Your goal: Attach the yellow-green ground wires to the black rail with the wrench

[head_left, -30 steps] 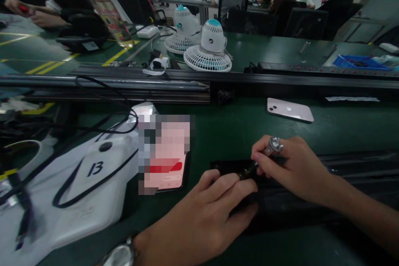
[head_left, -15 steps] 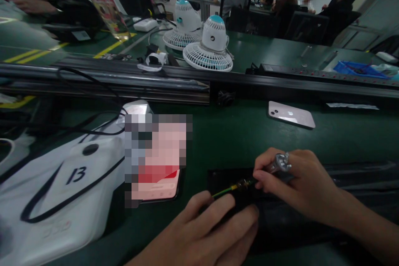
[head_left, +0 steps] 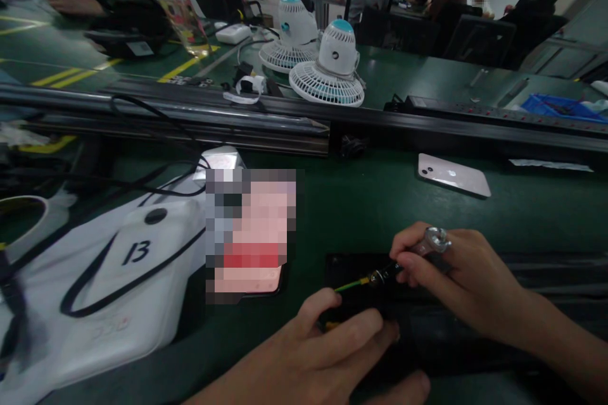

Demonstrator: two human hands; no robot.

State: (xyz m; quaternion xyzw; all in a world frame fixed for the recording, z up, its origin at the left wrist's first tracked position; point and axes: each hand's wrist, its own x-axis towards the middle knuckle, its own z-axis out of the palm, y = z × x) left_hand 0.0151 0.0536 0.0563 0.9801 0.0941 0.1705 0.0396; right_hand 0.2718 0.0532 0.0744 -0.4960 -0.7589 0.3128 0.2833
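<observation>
My left hand point(head_left: 332, 342), low in the middle, has its fingers closed on a thin green-yellow wire point(head_left: 350, 286). The wire runs to a small dark part with a shiny ring point(head_left: 377, 278). At the right, my right hand point(head_left: 456, 278) pinches the dark end beyond that ring. A silvery, clear-looking object point(head_left: 436, 239) lies against its index finger; whether it is worn or held I cannot tell. Under both hands is a black, glossy flat item point(head_left: 546, 266) on the green table point(head_left: 370, 196).
A pink phone point(head_left: 453, 176) lies behind my right hand. Left stand a lit phone point(head_left: 266, 281), a white device marked 13 point(head_left: 142, 304) and black cables. Metal rails point(head_left: 237, 126) cross behind, with two white fans point(head_left: 327, 82) beyond. People sit further back.
The whole view has shifted, so the table items appear further right. My left hand's lower fingers have spread apart more, and a yellow bit shows between its fingers. The right hand keeps its pinch.
</observation>
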